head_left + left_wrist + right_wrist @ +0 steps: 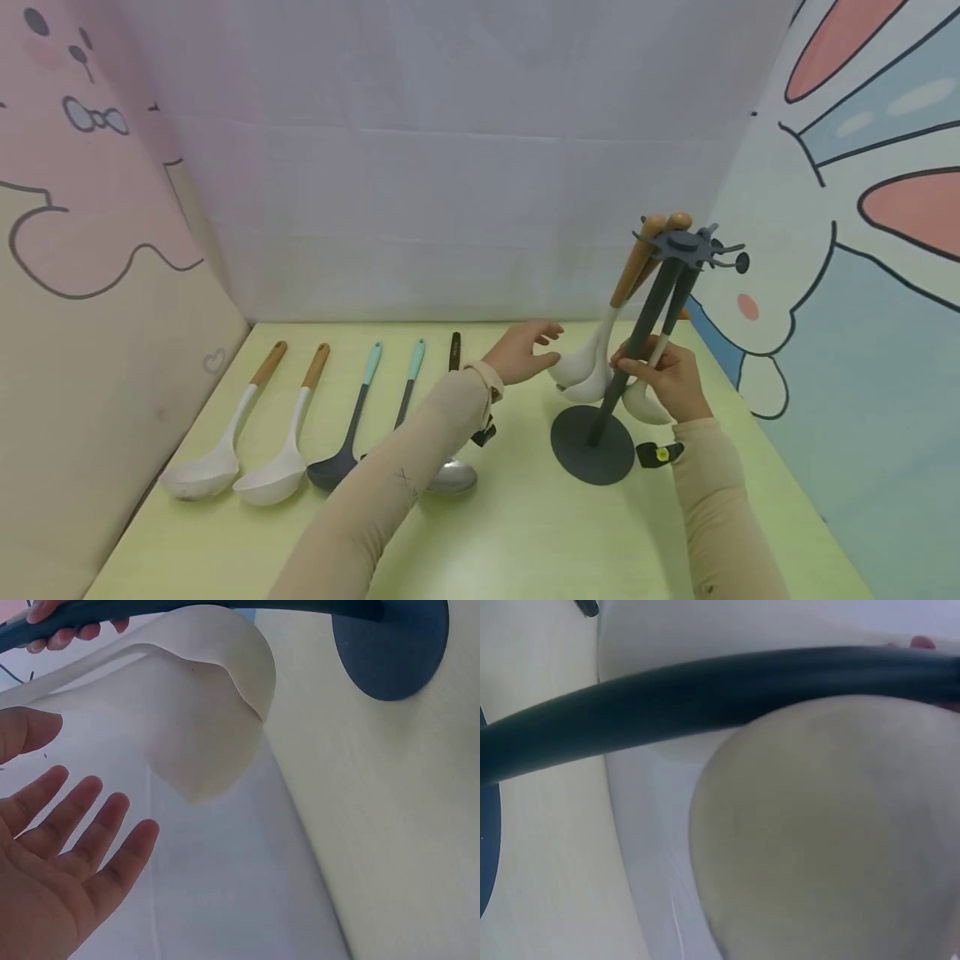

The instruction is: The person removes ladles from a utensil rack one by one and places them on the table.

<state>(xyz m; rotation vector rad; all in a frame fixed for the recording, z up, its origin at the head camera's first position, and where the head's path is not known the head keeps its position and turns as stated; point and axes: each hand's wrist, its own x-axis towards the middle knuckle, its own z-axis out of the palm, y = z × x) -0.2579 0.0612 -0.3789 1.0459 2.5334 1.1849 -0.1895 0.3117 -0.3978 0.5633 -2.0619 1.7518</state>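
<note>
Stand: a dark stand is set on the right part of the table; its round base is seen on the tabletop.
Right hand: the stand's pole is gripped by the right hand, thumb across its front and fingertips showing on its far side.
Left hand: the left hand is held with fingers loosely spread, grasping nothing, just beside the white bowls.
Hung ladles: two white ladles with wood-coloured handles are hung on the stand's left side; a white ladle with a dark handle is hung on its right.
Row on table: two white ladles, two dark ladles with mint handles and a metal ladle are laid side by side, partly covered by the left sleeve.
Markings: a small dark scribble is borne by that sleeve; marks on the metal ladle's black handle are too small to be read.
Edges: the table is bounded by the back wall and, beyond the stand, by the right wall, where cartoon figures are drawn.
Open room: bare tabletop is seen between the metal ladle and the base, and in front of both.
</note>
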